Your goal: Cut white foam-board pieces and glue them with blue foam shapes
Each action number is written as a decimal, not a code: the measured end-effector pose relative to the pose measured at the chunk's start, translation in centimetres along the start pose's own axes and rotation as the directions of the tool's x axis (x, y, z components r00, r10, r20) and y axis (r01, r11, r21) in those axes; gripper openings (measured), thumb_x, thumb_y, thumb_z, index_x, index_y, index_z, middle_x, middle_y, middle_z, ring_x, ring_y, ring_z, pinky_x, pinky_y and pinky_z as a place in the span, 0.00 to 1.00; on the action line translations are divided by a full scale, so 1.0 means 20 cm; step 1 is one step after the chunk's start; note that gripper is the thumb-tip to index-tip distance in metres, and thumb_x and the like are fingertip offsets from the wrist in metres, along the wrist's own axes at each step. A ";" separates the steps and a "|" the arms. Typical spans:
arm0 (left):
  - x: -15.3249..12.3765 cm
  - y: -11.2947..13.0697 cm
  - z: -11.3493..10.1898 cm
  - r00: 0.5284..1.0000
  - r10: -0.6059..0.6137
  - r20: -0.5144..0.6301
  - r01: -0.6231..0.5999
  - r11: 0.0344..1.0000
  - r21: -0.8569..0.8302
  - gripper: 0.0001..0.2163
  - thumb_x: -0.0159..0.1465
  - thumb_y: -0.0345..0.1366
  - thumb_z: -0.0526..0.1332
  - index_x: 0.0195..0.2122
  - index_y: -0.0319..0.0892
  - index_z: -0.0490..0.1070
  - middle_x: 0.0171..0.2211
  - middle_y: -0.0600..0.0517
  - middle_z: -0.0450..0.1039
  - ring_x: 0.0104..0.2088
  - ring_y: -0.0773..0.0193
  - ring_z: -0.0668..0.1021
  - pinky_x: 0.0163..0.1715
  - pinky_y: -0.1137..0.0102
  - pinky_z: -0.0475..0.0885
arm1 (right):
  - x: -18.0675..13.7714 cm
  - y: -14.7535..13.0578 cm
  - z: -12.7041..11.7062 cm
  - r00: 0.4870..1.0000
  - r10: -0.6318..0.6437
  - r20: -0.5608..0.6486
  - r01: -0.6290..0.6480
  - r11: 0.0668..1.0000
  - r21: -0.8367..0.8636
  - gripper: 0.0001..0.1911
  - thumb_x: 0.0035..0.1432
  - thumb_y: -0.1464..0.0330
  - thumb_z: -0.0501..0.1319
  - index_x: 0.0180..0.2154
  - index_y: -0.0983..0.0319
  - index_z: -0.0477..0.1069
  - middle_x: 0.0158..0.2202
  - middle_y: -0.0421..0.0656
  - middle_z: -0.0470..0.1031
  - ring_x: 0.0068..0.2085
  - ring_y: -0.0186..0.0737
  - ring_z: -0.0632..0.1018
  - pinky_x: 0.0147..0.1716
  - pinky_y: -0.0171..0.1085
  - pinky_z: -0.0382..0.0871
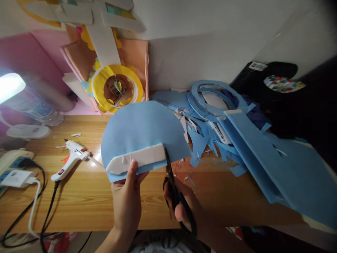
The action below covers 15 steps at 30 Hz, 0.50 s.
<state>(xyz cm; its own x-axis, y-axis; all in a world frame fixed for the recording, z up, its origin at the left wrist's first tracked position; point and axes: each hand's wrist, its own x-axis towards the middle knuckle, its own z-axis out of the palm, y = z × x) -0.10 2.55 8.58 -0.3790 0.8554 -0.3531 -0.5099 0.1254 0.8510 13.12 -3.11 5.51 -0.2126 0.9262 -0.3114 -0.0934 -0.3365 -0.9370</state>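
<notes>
My left hand (128, 198) pinches the lower edge of a blue half-round paper piece (142, 131), thumb on a white foam strip (137, 160) stuck along its bottom. My right hand (184, 203) is closed in the handles of black scissors (172, 186). The blades point up and meet the blue paper at the right end of the white strip. Both hands are held above a wooden table (86, 196).
A white glue gun (72, 158) lies at left with its black cord. A power strip and charger (15, 175) sit at the far left beside a lamp (10, 86). Blue paper scraps and rings (210, 105) pile at right. A pink and yellow craft model (116, 86) stands behind.
</notes>
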 end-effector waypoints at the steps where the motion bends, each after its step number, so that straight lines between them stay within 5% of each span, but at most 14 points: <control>1: 0.00 0.00 0.00 1.000 -0.006 -0.003 0.006 1.000 -0.003 0.14 0.53 0.36 0.69 0.41 0.44 0.75 0.42 0.54 0.78 0.41 0.67 0.78 0.38 0.80 0.76 | 0.00 0.00 0.01 0.999 -0.031 0.013 0.031 0.998 0.047 0.40 0.31 0.31 0.54 0.33 0.58 0.63 0.23 0.35 0.60 0.22 0.32 0.61 0.20 0.33 0.57; 6: -0.03 0.00 0.01 0.996 -0.092 -0.005 0.092 0.995 0.030 0.13 0.52 0.36 0.70 0.38 0.41 0.76 0.37 0.51 0.79 0.36 0.65 0.80 0.33 0.79 0.77 | 0.01 -0.01 0.04 0.997 -0.076 -0.010 0.077 0.983 0.166 0.41 0.32 0.31 0.54 0.37 0.55 0.65 0.24 0.36 0.61 0.22 0.34 0.63 0.24 0.37 0.63; 15: 0.00 0.00 -0.02 0.999 -0.048 0.002 0.048 0.999 0.019 0.13 0.51 0.34 0.71 0.38 0.43 0.76 0.36 0.54 0.79 0.36 0.69 0.80 0.33 0.83 0.76 | 0.03 0.00 0.00 0.998 -0.033 -0.046 0.034 0.999 0.024 0.40 0.26 0.30 0.54 0.26 0.59 0.60 0.21 0.34 0.59 0.20 0.30 0.60 0.15 0.31 0.53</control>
<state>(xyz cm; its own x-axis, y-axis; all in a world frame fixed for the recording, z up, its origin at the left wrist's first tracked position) -0.40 2.34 8.50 -0.3527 0.8492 -0.3931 -0.5125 0.1761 0.8404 12.98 -2.51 5.31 -0.1640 0.9436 -0.2877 -0.1239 -0.3091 -0.9429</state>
